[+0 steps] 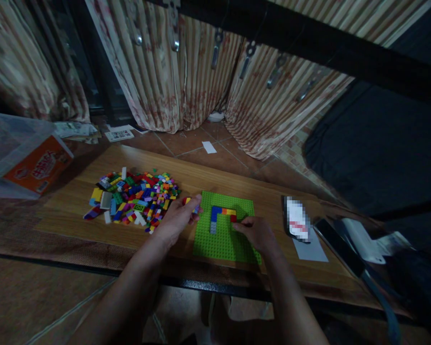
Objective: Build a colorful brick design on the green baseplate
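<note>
A green baseplate lies on the wooden board, carrying a bent row of toy bricks: grey, blue, orange, yellow and red. My right hand has thumb and finger closed at the red brick, at the right end of the row. Over the plate's left edge, my left hand is closed around a few small toy bricks; yellow, red and bluish bits show between the fingers. How many it holds is hidden.
A pile of mixed toy bricks spreads over the board's left side. At right lie a phone-like device, white paper and a dark strapped object. A clear plastic box stands far left; curtains hang behind.
</note>
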{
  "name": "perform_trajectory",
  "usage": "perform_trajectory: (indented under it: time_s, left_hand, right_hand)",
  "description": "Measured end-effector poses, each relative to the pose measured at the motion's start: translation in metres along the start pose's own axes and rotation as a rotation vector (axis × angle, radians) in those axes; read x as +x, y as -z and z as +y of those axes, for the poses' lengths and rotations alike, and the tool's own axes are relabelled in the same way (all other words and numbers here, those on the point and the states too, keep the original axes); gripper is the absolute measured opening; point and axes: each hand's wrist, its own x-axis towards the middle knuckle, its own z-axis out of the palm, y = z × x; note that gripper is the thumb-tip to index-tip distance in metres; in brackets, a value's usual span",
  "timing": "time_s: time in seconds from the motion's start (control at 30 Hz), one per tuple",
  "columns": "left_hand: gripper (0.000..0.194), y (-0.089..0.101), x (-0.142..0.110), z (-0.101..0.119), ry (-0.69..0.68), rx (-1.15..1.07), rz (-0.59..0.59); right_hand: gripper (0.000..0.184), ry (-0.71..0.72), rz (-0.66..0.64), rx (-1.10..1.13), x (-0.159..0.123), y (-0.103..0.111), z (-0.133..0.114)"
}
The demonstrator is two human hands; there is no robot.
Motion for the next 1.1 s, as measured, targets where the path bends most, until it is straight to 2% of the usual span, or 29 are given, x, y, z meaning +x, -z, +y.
perform_trajectory:
  time_s: [0.33,0.63,0.77,0.87,0.93,1.03,1.1]
  left_hand:
    - [0.04,-0.004,0.002,-0.001,0.041,0.007,-0.041]
    - [0.03,-0.013,-0.007,0.0,0.237,-0.365,-0.247]
    - [0.03,-0.016,-0.009,0.001,0.295,-0.42,-0.285]
    - [0.03,-0.018,-0.01,0.001,0.315,-0.443,-0.304]
    - [0.03,-0.019,-0.011,0.0,0.323,-0.458,-0.315]
    - [0.028,-0.023,-0.014,-0.002,0.328,-0.488,-0.342]
    - [0.028,-0.025,-0.016,-0.003,0.328,-0.491,-0.368]
  right_hand:
    - [0.025,0.03,-0.027,-0.076,0.005,0.0,0.0]
    - [0.033,0.106,0.02,-0.073,-0.004,0.0,0.001]
    - [0.04,0.12,0.134,-0.003,-0.013,0.009,-0.011]
    - [0.032,0.234,0.195,0.201,-0.023,0.009,-0.029]
    - [0.025,0.351,0.17,0.293,-0.03,0.005,-0.04]
    - [0.026,0.527,0.095,0.287,-0.037,-0.003,-0.052]
    - [0.03,0.586,0.07,0.256,-0.039,-0.008,-0.056]
